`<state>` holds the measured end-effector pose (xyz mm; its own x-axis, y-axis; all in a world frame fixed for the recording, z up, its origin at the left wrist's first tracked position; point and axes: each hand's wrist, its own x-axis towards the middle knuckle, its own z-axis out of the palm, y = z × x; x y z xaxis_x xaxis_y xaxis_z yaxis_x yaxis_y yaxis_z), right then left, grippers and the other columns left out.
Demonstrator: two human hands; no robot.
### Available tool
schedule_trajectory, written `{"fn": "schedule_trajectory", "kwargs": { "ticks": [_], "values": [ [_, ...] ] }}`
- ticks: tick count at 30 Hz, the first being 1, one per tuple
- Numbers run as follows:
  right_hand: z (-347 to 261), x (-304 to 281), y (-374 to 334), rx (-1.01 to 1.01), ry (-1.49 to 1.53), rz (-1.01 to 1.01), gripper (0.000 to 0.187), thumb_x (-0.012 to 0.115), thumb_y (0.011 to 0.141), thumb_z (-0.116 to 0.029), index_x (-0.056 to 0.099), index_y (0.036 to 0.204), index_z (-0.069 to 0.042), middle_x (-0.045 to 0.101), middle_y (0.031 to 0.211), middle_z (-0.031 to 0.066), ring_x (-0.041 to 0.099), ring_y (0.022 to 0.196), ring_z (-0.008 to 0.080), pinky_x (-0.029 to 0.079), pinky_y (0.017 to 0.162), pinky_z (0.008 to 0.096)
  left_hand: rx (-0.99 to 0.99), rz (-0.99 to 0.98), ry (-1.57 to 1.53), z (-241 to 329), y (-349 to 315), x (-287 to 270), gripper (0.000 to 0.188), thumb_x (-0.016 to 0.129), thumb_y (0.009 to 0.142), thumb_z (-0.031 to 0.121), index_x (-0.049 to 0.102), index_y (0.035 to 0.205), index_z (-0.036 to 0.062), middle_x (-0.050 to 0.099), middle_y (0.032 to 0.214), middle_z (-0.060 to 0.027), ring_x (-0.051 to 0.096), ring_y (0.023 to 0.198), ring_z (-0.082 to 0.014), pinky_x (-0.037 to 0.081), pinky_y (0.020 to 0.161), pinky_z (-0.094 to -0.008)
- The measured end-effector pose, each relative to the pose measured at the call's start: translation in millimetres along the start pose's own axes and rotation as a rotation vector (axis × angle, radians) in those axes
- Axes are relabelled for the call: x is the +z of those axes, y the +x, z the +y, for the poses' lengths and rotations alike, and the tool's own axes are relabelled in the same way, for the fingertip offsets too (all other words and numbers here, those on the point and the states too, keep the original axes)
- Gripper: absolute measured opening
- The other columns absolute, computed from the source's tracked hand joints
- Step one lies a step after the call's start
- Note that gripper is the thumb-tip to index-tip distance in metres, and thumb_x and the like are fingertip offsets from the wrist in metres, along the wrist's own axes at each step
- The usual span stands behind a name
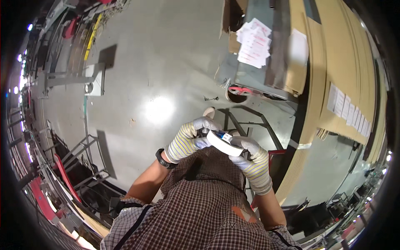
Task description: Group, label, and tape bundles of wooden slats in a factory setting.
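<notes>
Both hands, in striped knit gloves with grey palms, hold a white roll of tape [225, 146] in front of my apron. My left hand [192, 139] has its fingers closed on the roll's left end. On the other end, my right hand [252, 161] pinches the rim between thumb and fingers. The roll is tilted, its smooth outer band toward me. A small blue and white piece [225, 136] shows at its far side; I cannot tell whether it is a core label or a separate thing. A dark watch [166, 159] is on my left wrist.
Loose white papers [254, 43] lie on the grey table at the upper right, with a red-handled tool [240, 90] near its corner. Tall cardboard stacks [337, 62] bear paper sheets. Metal frames [93, 156] stand at left; a dark metal stand [260, 121] is beyond my right hand.
</notes>
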<state>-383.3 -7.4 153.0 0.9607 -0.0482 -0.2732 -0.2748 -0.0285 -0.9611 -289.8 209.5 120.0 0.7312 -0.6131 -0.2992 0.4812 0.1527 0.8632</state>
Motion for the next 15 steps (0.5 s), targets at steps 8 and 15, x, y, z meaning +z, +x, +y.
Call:
{"fn": "schedule_trajectory", "kwargs": {
  "ticks": [8,15],
  "values": [
    [-31.8,-52.2,-66.5,-0.157,-0.102,0.133,0.038,0.081,0.077,-0.006,0.068,0.112,-0.001,0.070,0.102,0.0116,0.067,0.093,0.0198,0.053,0.083,0.0309,-0.057,-0.254,0.326,55.0,-4.7,86.4,0.036,0.078,0.080,0.011,0.068,0.113,0.0050,0.067,0.108,-0.0044,0.061,0.099,-0.0129,0.047,0.091,-0.0299],
    [-60.3,-78.4,-112.9,-0.080,0.180,0.210,0.035,0.081,0.078,-0.006,0.069,0.110,-0.001,0.071,0.100,0.0090,0.067,0.093,0.0187,0.053,0.084,0.0306,-0.118,-0.379,0.090,37.9,-10.9,130.8,0.026,0.079,0.076,0.022,0.061,0.082,0.0036,0.058,0.084,-0.0027,0.054,0.081,-0.0127,0.043,0.075,-0.0284]
  ]
}}
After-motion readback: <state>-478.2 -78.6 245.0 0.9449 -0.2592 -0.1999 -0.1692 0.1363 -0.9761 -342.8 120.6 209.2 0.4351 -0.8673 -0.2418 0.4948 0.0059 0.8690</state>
